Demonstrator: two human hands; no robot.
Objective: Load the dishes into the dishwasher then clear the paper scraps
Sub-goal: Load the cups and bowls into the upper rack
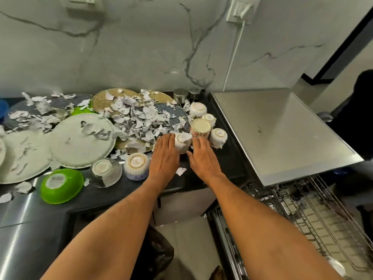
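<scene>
Both hands reach onto the dark counter. My left hand [164, 156] and my right hand [202, 158] lie flat on either side of an upturned white cup [182, 142] with a paper scrap on its base; fingers are apart and touch or nearly touch its sides. Behind it stand more upturned cups, one with a floral pattern [200, 128] and a white one [218, 137]. Torn paper scraps [141, 118] cover the plates at the back. Two white plates [80, 142] lie left. The dishwasher's wire rack [302, 209] is pulled out at lower right.
An upturned green bowl [60, 185], a glass bowl over a cup [107, 172] and a blue-patterned cup [136, 163] sit near the counter's front edge. A steel dishwasher top [282, 128] is to the right. Two metal canisters [180, 94] stand by the wall. A dark bag [159, 257] is on the floor.
</scene>
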